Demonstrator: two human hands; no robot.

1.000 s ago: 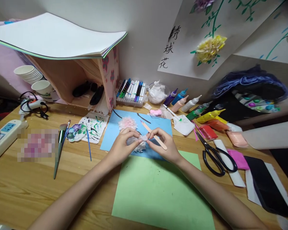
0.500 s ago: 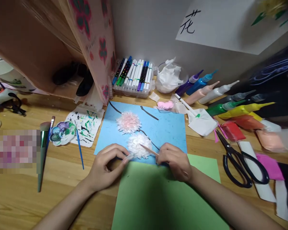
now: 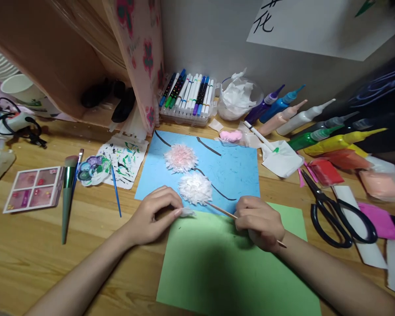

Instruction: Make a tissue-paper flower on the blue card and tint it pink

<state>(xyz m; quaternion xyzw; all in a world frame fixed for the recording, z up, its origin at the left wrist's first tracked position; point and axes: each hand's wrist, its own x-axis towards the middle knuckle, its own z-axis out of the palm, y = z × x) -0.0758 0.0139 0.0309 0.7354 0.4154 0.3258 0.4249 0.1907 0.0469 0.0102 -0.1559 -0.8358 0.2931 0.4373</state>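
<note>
On a blue sheet (image 3: 237,171) with black curved lines sit a pink ruffled flower (image 3: 181,158) and, below it, a white ruffled flower (image 3: 195,188). My left hand (image 3: 161,215) pinches a small piece of thin white paper (image 3: 187,212) just below the white flower. In my right hand (image 3: 260,223) is a thin wooden stick (image 3: 222,210); its tip points left, at the lower right edge of the white flower. Whether the tip touches the petals I cannot tell. A green sheet (image 3: 217,263) lies nearest me, under both hands' edges.
Markers in a box (image 3: 187,96), a bowl of white tissue (image 3: 238,98) and several paint bottles (image 3: 303,118) line the back. Black scissors (image 3: 339,215) lie at right. At left are a paint palette (image 3: 94,170), brushes (image 3: 66,197) and a pink four-part case (image 3: 34,188).
My right hand has drawn the stick back from the middle of the white flower, down and right. The left hand keeps its pinch on the paper. The view has shifted slightly.
</note>
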